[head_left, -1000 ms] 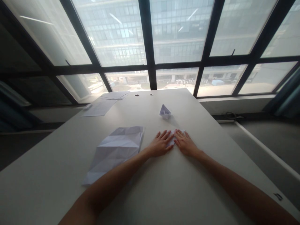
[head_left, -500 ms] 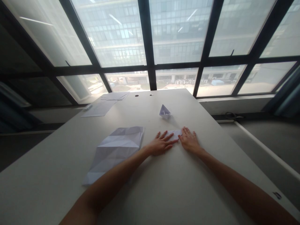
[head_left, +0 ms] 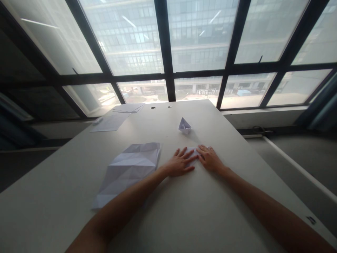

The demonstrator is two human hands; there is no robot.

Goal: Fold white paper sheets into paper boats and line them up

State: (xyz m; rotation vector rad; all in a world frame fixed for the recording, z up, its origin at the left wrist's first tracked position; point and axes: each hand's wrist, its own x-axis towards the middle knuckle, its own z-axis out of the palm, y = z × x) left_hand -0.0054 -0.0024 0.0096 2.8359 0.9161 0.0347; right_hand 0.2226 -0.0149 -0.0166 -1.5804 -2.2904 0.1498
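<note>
Under my two hands lies a small folded piece of white paper (head_left: 191, 151), mostly covered by them. My left hand (head_left: 179, 163) rests flat on its left part with fingers spread. From the right, my right hand (head_left: 210, 159) lies over the paper's other end, fingers stretched out and palm down. The fingertips of both hands nearly meet above the paper. Just beyond stands a folded paper boat (head_left: 184, 125), upright on the table. Left of my left hand is a larger creased sheet of paper (head_left: 131, 165), partly hidden by my left forearm.
The white table (head_left: 168, 218) reaches to a wall of windows (head_left: 200, 35). Flat paper sheets (head_left: 112, 123) lie at its far left, with a small pale object (head_left: 98, 121) beside them. Two round holes are near the far edge. A dark fitting (head_left: 311, 220) sits at the right edge.
My right hand has slid left over the folded paper, covering more of it and coming closer to my left hand. My left hand has barely moved.
</note>
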